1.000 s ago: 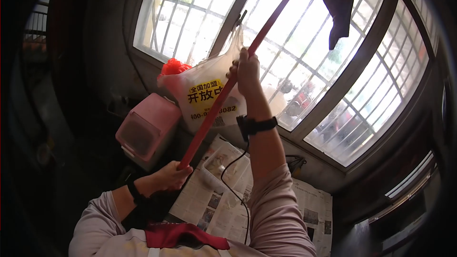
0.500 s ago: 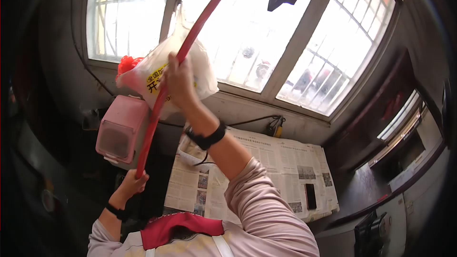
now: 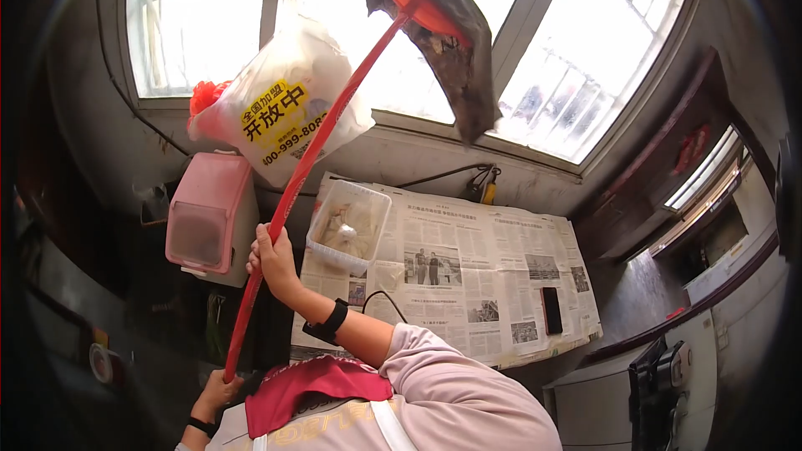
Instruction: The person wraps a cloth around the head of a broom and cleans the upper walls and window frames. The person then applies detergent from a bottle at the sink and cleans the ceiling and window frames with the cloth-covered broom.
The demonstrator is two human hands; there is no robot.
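Note:
A long red pole [image 3: 316, 146] slants up from my lap side toward the window. Its orange head [image 3: 424, 4] has a dark, worn cloth [image 3: 464, 54] draped over it, hanging down in front of the panes. My right hand [image 3: 274, 260] is wrapped around the middle of the pole. Lower down, my left hand [image 3: 221, 387] grips near the pole's bottom end. Behind the pole hangs a white plastic bag [image 3: 322, 67] with yellow and black print.
A pink-lidded bin [image 3: 205, 213] stands left of the newspaper-covered table [image 3: 451, 301]. On the table are a clear plastic tub [image 3: 349, 225] and a phone [image 3: 551, 311]. A barred window [image 3: 551, 75] spans the wall ahead.
My right hand has come down along the pole, away from the bag. The pole's lower end and my left hand are lower, and the cloth-draped head has come down into view.

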